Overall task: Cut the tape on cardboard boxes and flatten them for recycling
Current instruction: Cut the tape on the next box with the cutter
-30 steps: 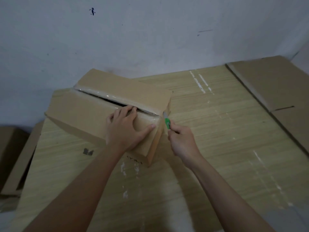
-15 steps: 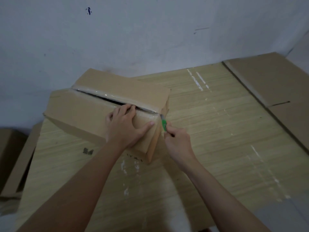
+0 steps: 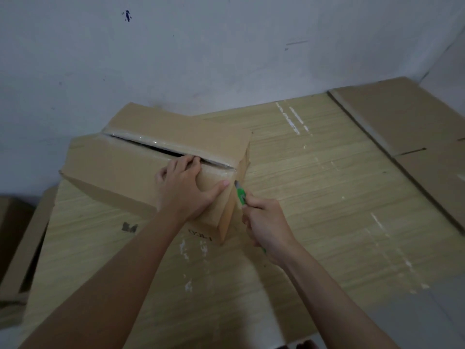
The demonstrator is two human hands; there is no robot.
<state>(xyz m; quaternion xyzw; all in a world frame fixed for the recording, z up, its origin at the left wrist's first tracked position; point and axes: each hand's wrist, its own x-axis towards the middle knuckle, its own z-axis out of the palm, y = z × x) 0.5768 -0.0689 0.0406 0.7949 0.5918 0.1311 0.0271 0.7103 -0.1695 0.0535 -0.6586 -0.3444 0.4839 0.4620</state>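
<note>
A cardboard box (image 3: 141,157) sits at the back left of a pale wood-grain surface (image 3: 314,197), close to a grey-white wall (image 3: 226,46). The box's top seam is already split along its length, showing a dark gap edged with shiny clear tape (image 3: 141,138). The left hand (image 3: 186,187) lies flat on the nearer top flap, its fingers (image 3: 193,161) curled over the edge of the gap and its thumb stretched toward the box's right corner, pressing rather than gripping. The right hand (image 3: 266,222) is clenched around a green box cutter (image 3: 240,195), whose tip touches the box's right end just below the thumb. A flattened sheet of cardboard (image 3: 402,117) lies on the far right of the surface. More cardboard (image 3: 20,248) leans at the left edge, below the surface.
</note>
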